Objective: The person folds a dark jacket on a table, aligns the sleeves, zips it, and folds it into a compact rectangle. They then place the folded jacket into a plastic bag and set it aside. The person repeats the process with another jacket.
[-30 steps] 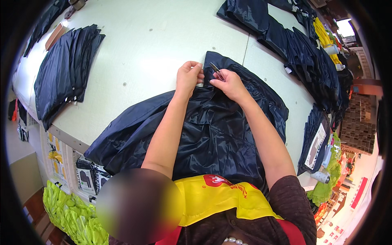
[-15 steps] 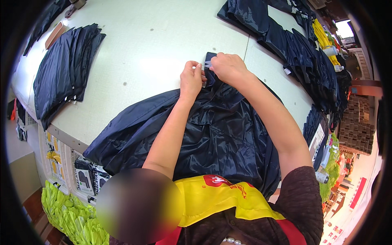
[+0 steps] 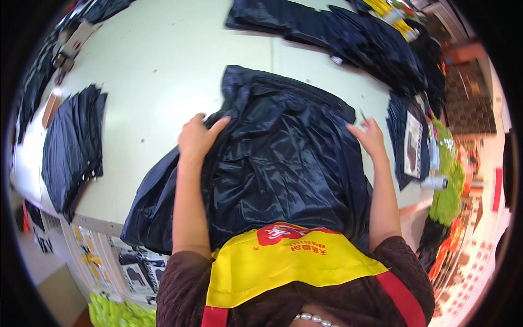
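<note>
A shiny dark navy garment (image 3: pixel 283 158) lies spread and wrinkled on the pale table in front of me, its near end reaching my apron. My left hand (image 3: pixel 199 139) is at the garment's left edge, thumb stretched out over the cloth and fingers apart from it. At the right edge, my right hand (image 3: pixel 373 139) has its fingers curled and its thumb against the cloth. From its fingers sticks a thin dark pointed tip, which looks like small scissors (image 3: pixel 363 115); the rest is hidden in the hand.
On the left of the table (image 3: pixel 158 103) lies a stack of navy garments (image 3: pixel 73 147). More folded navy garments (image 3: pixel 327 35) run along the far right. A packaged pile with a printed card (image 3: pixel 412 143) sits at the right edge, beside a bottle (image 3: pixel 434 182) and green bags (image 3: pixel 448 191).
My hands were together at the garment's far end, with blades at a strip there. They have parted to its two sides, and the far end now lies spread wider.
</note>
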Motion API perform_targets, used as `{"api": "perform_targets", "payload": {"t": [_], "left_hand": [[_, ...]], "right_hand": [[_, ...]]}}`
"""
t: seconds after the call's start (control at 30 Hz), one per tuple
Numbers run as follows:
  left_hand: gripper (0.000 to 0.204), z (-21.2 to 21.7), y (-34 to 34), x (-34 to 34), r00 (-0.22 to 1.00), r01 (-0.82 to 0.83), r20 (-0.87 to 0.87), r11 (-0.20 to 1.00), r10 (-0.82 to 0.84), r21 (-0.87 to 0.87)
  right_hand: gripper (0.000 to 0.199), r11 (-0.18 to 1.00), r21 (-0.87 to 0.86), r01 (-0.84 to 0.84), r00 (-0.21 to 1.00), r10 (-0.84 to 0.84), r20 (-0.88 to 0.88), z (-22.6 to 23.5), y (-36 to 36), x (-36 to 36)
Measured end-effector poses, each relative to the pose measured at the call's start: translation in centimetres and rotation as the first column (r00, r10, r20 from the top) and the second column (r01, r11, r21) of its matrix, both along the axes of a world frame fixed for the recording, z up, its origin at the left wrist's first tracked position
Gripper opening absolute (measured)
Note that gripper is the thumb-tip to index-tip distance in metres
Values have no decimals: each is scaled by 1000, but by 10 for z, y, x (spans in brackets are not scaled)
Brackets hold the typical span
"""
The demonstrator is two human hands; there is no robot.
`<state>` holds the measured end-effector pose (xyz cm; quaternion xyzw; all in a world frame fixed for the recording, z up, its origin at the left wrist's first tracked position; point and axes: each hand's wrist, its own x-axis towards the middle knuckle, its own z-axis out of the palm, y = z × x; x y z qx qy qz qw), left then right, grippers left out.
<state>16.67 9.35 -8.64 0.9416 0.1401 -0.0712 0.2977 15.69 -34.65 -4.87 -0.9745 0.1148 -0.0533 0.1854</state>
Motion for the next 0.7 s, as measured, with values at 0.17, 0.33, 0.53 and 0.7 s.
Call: {"api": "perform_targets", "payload": {"t": [0.17, 0.33, 0.53, 0.7], "left_hand": [[79, 1, 6, -46, 988, 151, -50, 940, -143, 306], [65, -10, -1, -61, 995, 102, -35, 958, -96, 268], [35, 14, 41, -145, 974, 117, 202, 991, -101, -70], [27, 120, 58, -248, 975, -46, 193, 947, 112, -318]], "right_hand": [[71, 849, 484, 213, 963, -100, -250, -81, -130, -150], [75, 818, 573, -49, 991, 113, -77, -89, -29, -159], [36, 317, 902, 292, 956, -73, -284, 8, -21, -236], [73, 379, 861, 339, 902, -392, -182, 114, -65, -327]]}}
